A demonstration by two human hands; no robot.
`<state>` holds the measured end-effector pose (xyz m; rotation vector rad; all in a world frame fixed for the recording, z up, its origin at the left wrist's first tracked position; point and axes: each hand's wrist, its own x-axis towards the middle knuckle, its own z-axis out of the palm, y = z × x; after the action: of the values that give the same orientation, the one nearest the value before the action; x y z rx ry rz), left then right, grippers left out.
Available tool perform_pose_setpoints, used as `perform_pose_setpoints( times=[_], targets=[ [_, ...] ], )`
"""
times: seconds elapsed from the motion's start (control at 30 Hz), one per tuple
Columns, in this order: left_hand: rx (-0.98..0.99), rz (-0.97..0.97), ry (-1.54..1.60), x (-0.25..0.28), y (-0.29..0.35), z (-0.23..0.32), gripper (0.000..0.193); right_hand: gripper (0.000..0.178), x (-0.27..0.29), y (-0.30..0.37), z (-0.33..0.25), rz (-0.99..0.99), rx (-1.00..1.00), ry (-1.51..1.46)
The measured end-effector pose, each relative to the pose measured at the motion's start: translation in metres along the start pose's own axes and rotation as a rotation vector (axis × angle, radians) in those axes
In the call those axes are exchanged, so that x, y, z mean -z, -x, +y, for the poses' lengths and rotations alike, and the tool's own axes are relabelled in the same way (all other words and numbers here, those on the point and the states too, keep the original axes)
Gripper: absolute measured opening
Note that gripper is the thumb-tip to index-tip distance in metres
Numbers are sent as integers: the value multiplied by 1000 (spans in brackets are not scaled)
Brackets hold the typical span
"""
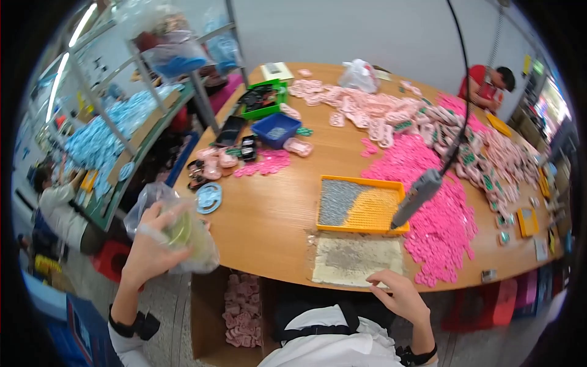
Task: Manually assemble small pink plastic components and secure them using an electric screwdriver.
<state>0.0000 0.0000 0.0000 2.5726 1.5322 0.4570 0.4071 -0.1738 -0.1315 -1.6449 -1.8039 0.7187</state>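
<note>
My left hand (158,241) is closed round a clear plastic bag (205,254) at the table's left edge. Inside or against the bag shows a blurred, yellowish-green round thing (179,231), too smeared to name. My right hand (400,296) is at the front edge, thumb and forefinger apart, with nothing seen in it. Just beyond it lies a stained cream pad (358,258). Behind the pad stands a yellow tray (373,208) part filled with small grey pieces. A grey electric screwdriver (419,194) hangs on a black cable over the tray's right corner.
Bright pink parts (437,232) lie heaped right of the tray, with pale pink shells (367,107) behind. A blue bin (276,128), a green bin (263,101) and a light blue part (209,197) are at left. Below is an open carton (208,318). A person in red (486,88) sits far right.
</note>
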Motion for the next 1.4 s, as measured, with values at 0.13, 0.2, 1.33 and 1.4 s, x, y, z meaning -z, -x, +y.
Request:
perform_pose_setpoints(
  times=[0.13, 0.2, 1.33, 1.4],
  targets=[
    [-216, -108, 248, -6, -5, 21, 72, 19, -6, 12, -8, 40, -69, -31],
    [-410, -103, 59, -14, -13, 42, 74, 18, -8, 14, -11, 137, -109, 8],
    [-785, 80, 260, -60, -23, 70, 50, 42, -64, -185, 63, 249, -25, 318],
    [-757, -51, 275, -46, -28, 74, 47, 46, -73, -194, 57, 118, -42, 376]
  ],
)
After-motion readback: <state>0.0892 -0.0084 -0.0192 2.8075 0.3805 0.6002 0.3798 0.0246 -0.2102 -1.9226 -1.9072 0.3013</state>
